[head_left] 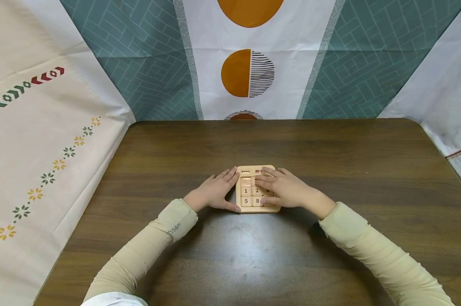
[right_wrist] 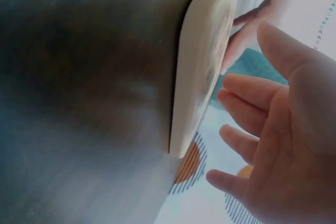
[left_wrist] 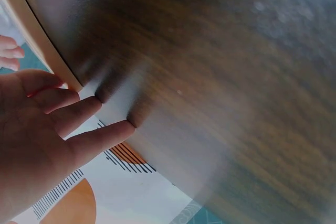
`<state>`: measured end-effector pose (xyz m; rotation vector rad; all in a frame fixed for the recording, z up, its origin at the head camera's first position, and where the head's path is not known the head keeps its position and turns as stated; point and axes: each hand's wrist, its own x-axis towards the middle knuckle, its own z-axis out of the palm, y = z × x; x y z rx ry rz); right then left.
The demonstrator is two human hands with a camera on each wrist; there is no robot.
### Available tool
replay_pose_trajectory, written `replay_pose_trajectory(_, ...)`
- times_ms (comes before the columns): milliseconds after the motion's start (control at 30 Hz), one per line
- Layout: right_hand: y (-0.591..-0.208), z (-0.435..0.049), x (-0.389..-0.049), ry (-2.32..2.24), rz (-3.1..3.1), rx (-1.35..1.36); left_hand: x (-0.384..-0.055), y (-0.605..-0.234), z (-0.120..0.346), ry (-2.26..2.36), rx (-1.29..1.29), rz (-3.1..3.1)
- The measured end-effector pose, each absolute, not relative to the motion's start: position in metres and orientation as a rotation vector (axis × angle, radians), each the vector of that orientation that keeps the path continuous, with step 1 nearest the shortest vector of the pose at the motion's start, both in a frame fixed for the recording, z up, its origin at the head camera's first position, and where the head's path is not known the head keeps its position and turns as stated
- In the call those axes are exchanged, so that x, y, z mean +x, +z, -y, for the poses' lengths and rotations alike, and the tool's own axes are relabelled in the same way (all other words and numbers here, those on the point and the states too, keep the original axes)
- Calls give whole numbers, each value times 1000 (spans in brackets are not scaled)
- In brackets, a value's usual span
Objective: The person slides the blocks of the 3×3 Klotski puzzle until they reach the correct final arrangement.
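Both sets of fingers are extended, loosely apart: the left hand (head_left: 219, 191) along the left edge of a pale, rectangular wooden number-tile board (head_left: 251, 196), the right hand (head_left: 285, 189) over its right side. The board lies flat on a dark-brown wood-grain surface (head_left: 253, 255).

The table (head_left: 199, 144) is dark, wood-grained; a pale numbered board (head_left: 246, 196) lies flat on it.

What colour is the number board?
The number board is pale yellowish tan, clearest in the head view.
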<state>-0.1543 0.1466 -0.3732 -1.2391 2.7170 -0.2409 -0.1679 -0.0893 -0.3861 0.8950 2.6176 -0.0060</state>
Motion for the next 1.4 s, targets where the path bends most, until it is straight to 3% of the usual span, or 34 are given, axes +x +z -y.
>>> replay_pose_trajectory(800, -380, -126, -161, -184, -2667, -1247, -168, -386, 90, 5, 896, -2614)
replay_pose_trajectory(1167, -373, -145, -141, -180, -2717, -1326, -168, -387, 89, 1, 880, -2610)
replay_pose_trajectory(1400, -377, -146, -149, -161, -2731, -1293, -168, -387, 90, 7, 885, -2613)
